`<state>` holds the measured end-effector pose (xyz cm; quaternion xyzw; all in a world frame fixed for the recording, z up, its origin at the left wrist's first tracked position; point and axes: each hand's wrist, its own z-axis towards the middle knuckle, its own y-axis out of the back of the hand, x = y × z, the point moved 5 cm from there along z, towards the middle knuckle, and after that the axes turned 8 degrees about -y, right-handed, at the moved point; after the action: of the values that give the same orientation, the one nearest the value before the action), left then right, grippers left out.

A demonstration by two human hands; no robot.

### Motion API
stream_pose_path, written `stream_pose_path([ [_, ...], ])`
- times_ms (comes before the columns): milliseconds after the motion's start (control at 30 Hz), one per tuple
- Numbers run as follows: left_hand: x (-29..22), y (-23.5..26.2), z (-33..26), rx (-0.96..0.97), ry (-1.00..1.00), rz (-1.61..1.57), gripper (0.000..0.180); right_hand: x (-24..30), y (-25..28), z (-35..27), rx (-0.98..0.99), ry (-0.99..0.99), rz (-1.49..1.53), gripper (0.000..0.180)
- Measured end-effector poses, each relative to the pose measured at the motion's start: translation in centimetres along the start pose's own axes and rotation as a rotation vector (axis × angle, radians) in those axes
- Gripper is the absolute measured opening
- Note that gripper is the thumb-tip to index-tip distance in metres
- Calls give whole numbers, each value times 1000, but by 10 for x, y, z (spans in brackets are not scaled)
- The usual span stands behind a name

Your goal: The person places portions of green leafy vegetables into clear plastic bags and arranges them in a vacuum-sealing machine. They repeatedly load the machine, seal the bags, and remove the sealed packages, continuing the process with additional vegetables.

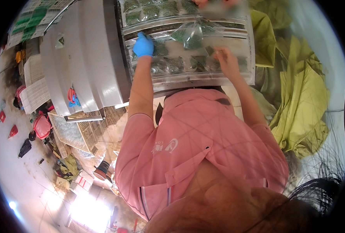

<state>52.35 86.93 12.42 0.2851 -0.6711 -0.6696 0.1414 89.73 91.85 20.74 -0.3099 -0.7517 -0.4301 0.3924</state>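
My left hand (144, 45), in a blue glove, is at the left end of the near metal tray (180, 80). Its fingers are curled together, and what they hold, if anything, is hidden. A clear bag of green stuff (161, 49) lies right beside it. Toward the tray's right side, my bare right hand (227, 60) pinches a small dark green piece (209, 50) between thumb and fingers. Along the near edge lie several clear bags with dark green contents (174, 65). A larger, loosely gathered clear bag (192, 37) sits at the tray's far edge.
Beyond is another tray section with several green-filled bags (151, 11); another person's hands (215, 3) are at its far right. A grey metal surface (83, 50) stands left, a mesh-covered wooden frame (69, 130) lower left. Yellow-green sheeting (296, 105) hangs at right.
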Motion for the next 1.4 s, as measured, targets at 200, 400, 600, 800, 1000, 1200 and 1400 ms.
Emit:
stream_pose_path([
  [200,-85,88,-46,-89,-244,-282,41,22,28,-8,30,69,135,22],
  [400,-176,37,-123,397,-325,-1085,30,14,47,-5,86,17,191,20],
  [600,-236,-18,-127,302,-193,-779,27,-50,84,25,-74,-33,-239,19],
  [800,-288,-63,-113,288,-456,-445,26,-90,111,52,-10,221,-526,21],
  [1000,-329,-76,-88,330,-494,-236,26,-123,124,94,-72,41,-590,19],
  [1200,-327,-83,-78,272,-287,-316,29,-99,139,101,-271,-86,-473,23],
  [1400,-340,-89,-82,255,-287,-428,31,-107,149,129,-224,194,-377,25],
])
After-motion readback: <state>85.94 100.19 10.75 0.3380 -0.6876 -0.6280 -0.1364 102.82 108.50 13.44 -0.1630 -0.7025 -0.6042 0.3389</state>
